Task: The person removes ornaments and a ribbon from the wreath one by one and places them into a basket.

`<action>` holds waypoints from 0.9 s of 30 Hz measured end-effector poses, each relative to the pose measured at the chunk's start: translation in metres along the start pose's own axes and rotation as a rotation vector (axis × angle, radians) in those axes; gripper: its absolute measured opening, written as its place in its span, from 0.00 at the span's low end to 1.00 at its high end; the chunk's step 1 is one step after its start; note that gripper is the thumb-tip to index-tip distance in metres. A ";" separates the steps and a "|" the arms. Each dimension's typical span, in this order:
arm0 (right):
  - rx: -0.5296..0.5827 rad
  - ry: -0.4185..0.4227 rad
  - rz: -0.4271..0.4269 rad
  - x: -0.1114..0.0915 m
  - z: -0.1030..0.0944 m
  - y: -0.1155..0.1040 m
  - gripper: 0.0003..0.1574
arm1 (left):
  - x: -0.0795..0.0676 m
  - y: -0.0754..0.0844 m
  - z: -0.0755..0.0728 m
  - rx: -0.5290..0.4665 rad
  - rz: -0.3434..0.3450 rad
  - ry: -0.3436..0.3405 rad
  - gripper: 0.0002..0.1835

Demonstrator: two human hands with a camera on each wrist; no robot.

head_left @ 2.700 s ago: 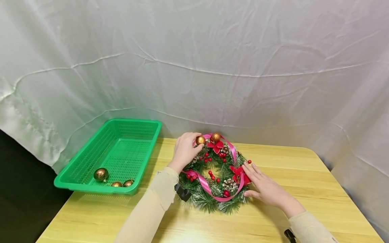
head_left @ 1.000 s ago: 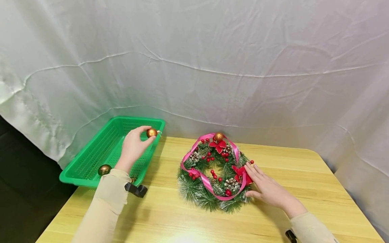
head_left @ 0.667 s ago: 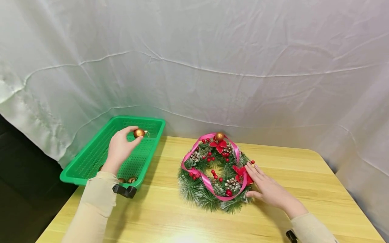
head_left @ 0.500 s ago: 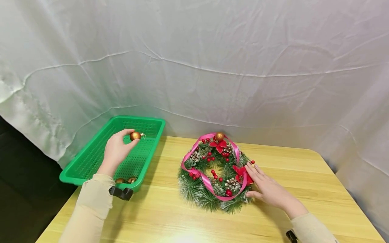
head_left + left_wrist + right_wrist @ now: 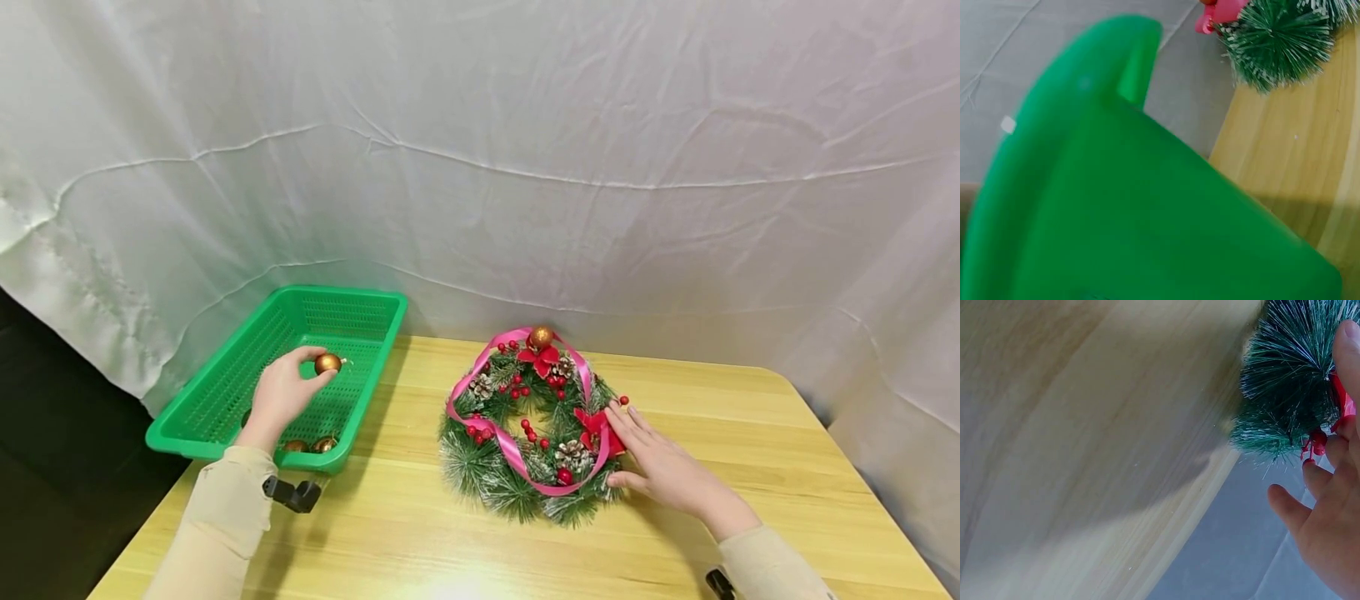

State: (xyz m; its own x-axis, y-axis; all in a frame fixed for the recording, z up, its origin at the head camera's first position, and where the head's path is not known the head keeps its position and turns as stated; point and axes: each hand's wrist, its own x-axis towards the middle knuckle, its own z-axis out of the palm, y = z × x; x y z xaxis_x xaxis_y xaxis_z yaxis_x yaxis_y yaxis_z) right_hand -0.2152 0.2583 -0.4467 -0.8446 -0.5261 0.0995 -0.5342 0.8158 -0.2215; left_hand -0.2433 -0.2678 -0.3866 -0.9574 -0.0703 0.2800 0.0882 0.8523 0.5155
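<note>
Between its thumb and fingers my left hand pinches a small copper-gold Christmas bauble, above the floor of the green plastic basket. In the left wrist view the basket's green wall hides that hand almost wholly. My right hand rests with extended fingers on the right side of a green Christmas wreath. The wreath carries pink ribbon, red flowers, red berries and pinecones. One copper bauble sits at its far edge.
Near the basket's front wall lie copper baubles, one partly hidden behind my left wrist. The basket's left side reaches past the wooden table's left edge. A pale grey curtain hangs behind the table.
My left hand has carried the bauble from the wreath's left far edge leftward to the basket, and lowered it in the last half second. The right hand has stayed on the wreath.
</note>
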 end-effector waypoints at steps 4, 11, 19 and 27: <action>0.003 0.000 0.002 0.000 0.001 0.000 0.58 | -0.002 -0.003 0.004 -0.018 -0.010 -0.029 0.23; 0.007 -0.002 0.006 -0.001 0.000 0.000 0.58 | -0.005 -0.004 0.009 -0.056 0.002 -0.104 0.24; 0.001 0.008 -0.003 -0.002 0.000 -0.001 0.57 | -0.004 -0.005 0.008 -0.059 -0.012 -0.104 0.28; 0.015 0.004 0.002 -0.002 -0.001 -0.002 0.57 | -0.003 0.006 0.001 -0.097 0.013 -0.057 0.28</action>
State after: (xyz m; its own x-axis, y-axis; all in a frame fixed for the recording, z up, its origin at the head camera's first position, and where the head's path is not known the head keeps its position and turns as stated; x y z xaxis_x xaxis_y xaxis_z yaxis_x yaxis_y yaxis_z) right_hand -0.2120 0.2577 -0.4456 -0.8460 -0.5232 0.1026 -0.5316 0.8134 -0.2361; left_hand -0.2405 -0.2620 -0.3852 -0.9698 -0.0273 0.2425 0.1248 0.7985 0.5889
